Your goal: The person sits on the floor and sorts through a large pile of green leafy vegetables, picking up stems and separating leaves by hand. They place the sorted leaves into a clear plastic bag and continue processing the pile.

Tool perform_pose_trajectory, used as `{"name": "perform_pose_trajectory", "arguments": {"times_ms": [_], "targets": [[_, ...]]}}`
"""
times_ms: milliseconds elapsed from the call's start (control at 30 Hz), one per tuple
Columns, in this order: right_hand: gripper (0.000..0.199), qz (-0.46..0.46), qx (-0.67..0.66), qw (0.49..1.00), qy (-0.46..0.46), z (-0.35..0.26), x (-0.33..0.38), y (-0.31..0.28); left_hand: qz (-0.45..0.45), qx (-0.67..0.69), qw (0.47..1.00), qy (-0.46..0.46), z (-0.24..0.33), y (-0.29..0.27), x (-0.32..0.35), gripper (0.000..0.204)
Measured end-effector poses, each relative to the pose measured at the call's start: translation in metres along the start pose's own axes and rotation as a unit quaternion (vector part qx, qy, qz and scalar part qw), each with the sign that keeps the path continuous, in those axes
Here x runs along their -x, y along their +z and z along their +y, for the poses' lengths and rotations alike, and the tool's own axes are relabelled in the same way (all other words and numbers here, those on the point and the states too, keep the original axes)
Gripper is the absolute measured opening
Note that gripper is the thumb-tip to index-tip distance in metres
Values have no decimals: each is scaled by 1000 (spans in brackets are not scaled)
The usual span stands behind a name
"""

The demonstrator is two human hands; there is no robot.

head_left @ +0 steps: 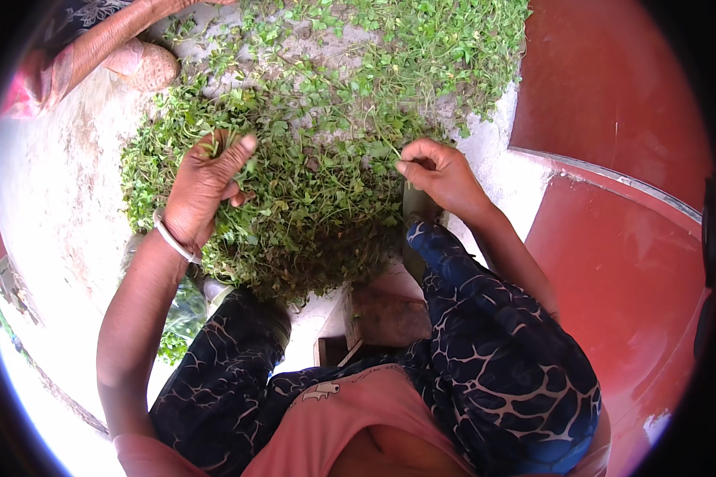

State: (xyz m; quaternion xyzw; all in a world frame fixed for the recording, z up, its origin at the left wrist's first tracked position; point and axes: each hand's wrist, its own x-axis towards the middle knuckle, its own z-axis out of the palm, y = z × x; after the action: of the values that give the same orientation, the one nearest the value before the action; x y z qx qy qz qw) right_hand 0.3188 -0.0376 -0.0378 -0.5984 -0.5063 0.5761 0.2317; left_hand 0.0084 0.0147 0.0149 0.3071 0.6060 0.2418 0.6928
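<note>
Down in front of the patterned trousers [501, 350], a leafy green heap [310, 191] is spreading over the pale ground [75, 167], mostly lying between the hands. The right hand [449, 179] is pinching a thin pale stem [392, 148] between thumb and index finger, and it's poking out past the tips, long axis slanting away and kinda leftward, toward the other hand's side. The left hand [199, 183] is gripping a few green stems [220, 140] over the heap's left part. Hands are sitting well apart, so the right one's obviously being nearer that single stem.
</note>
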Motion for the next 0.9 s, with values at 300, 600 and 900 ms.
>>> {"name": "perform_pose_trajectory", "arguments": {"times_ms": [300,600,900], "targets": [[5,-99,-40,994,-33,-24,20,21,-145,-33,985,-84,-18,23,3,23],[13,-226,71,965,-116,-31,27,31,-242,-346,873,244,-43,64,21,18],[25,28,322,946,6,-1,0,-8,-273,-377,877,116,-51,68,34,20]]}}
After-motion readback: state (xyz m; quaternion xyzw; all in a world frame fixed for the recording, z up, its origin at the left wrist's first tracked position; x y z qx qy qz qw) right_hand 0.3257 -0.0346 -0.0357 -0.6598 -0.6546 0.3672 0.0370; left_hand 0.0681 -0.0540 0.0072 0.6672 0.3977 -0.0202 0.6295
